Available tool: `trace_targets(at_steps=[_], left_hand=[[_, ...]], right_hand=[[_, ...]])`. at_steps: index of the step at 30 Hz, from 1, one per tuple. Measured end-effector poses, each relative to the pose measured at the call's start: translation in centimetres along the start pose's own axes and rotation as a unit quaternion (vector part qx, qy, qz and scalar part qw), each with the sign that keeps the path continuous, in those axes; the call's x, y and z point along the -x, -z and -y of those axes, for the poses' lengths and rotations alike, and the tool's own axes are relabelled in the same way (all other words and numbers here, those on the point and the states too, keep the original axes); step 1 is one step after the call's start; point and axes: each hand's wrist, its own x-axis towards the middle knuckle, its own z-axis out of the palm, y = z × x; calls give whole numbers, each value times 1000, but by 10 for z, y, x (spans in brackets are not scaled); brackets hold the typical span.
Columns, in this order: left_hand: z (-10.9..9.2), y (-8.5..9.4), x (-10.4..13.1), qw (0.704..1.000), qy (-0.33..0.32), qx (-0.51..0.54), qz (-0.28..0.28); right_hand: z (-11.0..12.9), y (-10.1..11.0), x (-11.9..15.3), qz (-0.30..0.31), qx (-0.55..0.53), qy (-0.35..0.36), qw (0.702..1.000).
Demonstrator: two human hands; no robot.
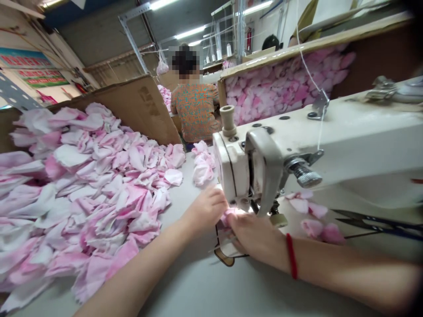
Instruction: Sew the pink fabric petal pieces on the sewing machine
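Under the head of a white sewing machine [228, 165], a small pink fabric piece [230, 213] lies in the lit needle area. My left hand [206, 210] closes on its far left side, fingers bent beside the machine head. From the right, my right hand [254, 235] grips the near side of the same piece, thumb and fingers pressed together. Most of the piece is hidden by my fingers and the machine. A red band [292, 256] circles my right wrist. White thread [320, 132] runs down to the machine arm.
A large heap of pink and white fabric pieces [99, 189] covers the left side, against a cardboard panel [145, 105]. A few pieces [203, 165] lie behind the machine. Black scissors [373, 223] rest at right. A cardboard box [284, 86] holds more pieces; a person [194, 110] sits ahead.
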Motion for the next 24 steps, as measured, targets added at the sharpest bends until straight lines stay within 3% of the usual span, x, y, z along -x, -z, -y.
trace_targets(at_steps=[3,7,11,14,19,24], left_hand=[[0,6,-1,998,-19,52,16],[-25,5,5,997,-59,27,43],[-49,-4,8,999,34,-4,40],[-55,-9,7,995,94,10,20],[-56,-10,3,992,127,17,-14],[-61,-15,3,987,158,24,0]], right_hand=[[2,0,-4,7,-5,57,998],[-13,-9,18,4,-42,160,986],[-19,-19,38,-18,-49,142,988],[-16,-21,42,-34,-36,135,990],[-21,-18,42,-101,-41,157,982],[-25,-13,44,-111,-8,153,982]])
